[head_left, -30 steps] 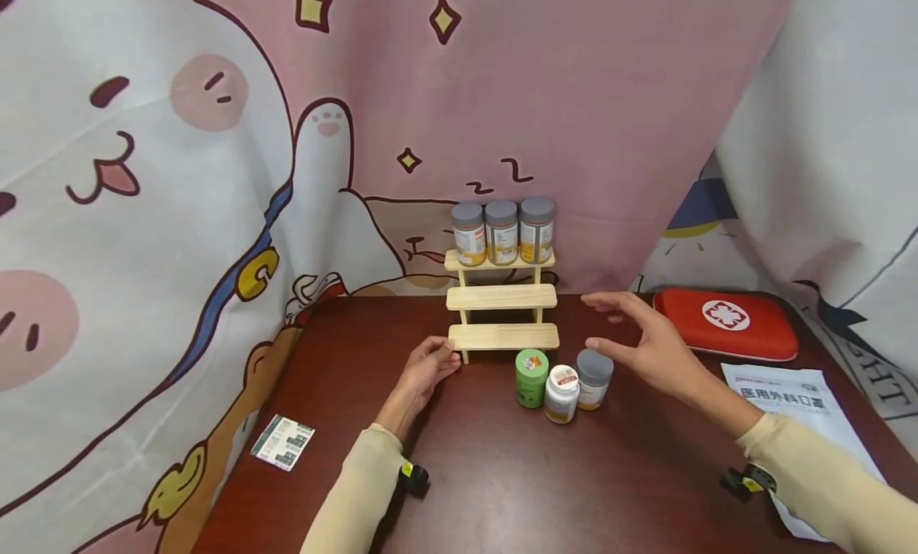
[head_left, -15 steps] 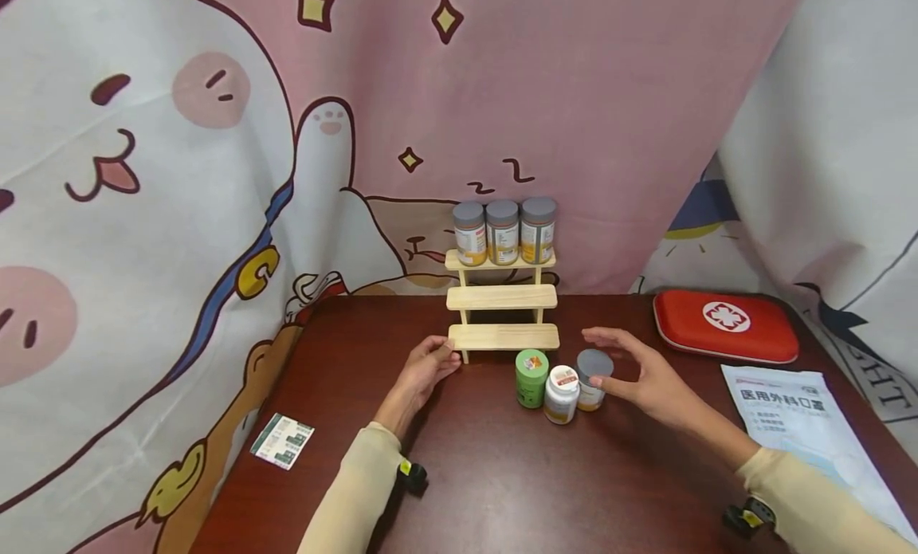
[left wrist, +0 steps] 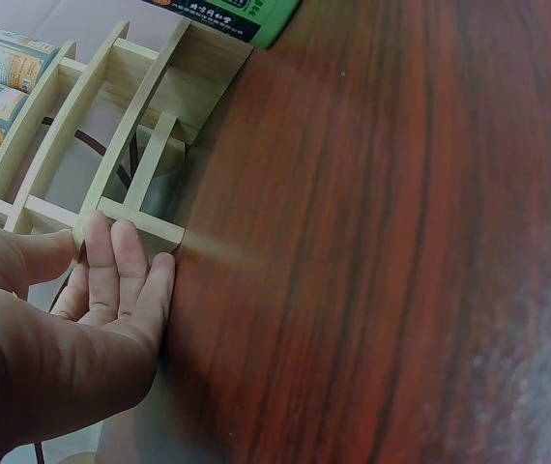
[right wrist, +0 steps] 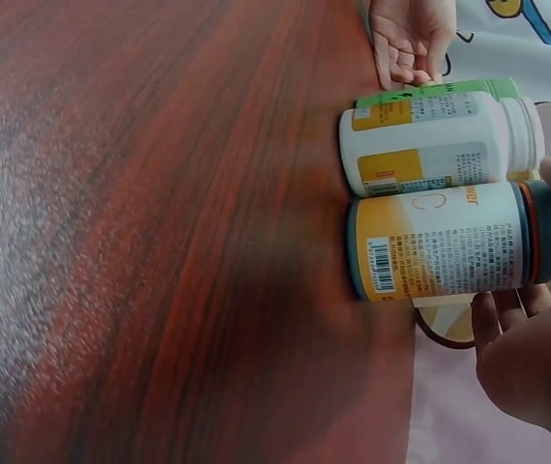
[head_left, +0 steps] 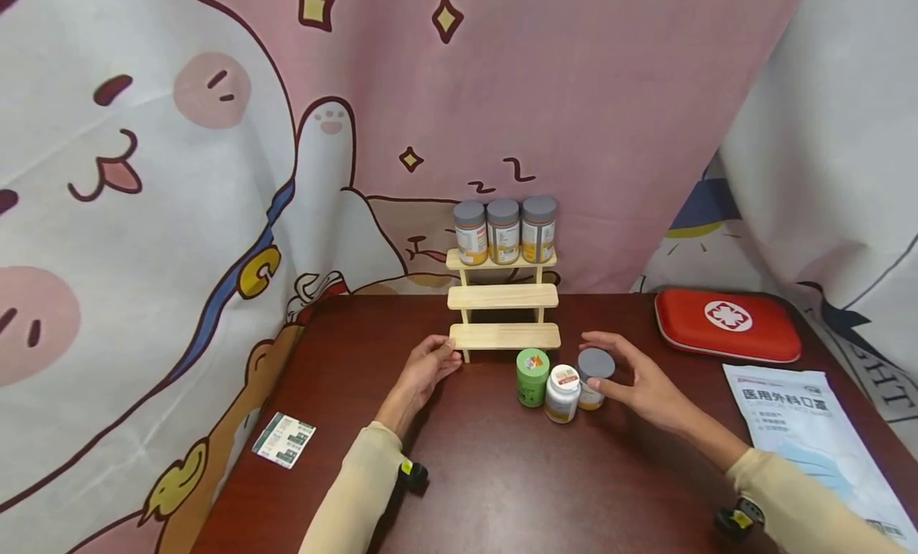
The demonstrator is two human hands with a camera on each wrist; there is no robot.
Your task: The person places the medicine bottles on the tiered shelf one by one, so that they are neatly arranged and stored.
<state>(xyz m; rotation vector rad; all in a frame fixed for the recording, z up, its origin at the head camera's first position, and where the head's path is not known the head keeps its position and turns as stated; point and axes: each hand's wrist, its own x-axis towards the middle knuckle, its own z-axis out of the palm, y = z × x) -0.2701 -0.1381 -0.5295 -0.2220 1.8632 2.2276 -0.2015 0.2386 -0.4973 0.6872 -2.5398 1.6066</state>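
A small three-tier wooden display stand (head_left: 504, 296) stands at the back of the table. At its lowest tier, my left hand (head_left: 423, 375) pinches the left end, thumb on the board and fingers by the leg, as the left wrist view shows. My right hand (head_left: 645, 387) grips a grey-lidded jar (right wrist: 449, 242) around the lid, thumb on the near side and fingers on the far side. The jar stands upright, close beside a white bottle (head_left: 562, 396). Left of that is a green bottle (head_left: 532, 379) with a green lid.
Three grey-lidded jars (head_left: 504, 233) line the stand's top tier. At the right lie a red first-aid case (head_left: 727, 324) and a white mask packet (head_left: 810, 434). A small printed packet (head_left: 284, 440) lies at the left. A patterned cloth (head_left: 631, 100) hangs behind the table.
My right hand has come down and left from above the grey-lidded jar, and its thumb and fingers have closed round the lid. The left hand stays at the stand.
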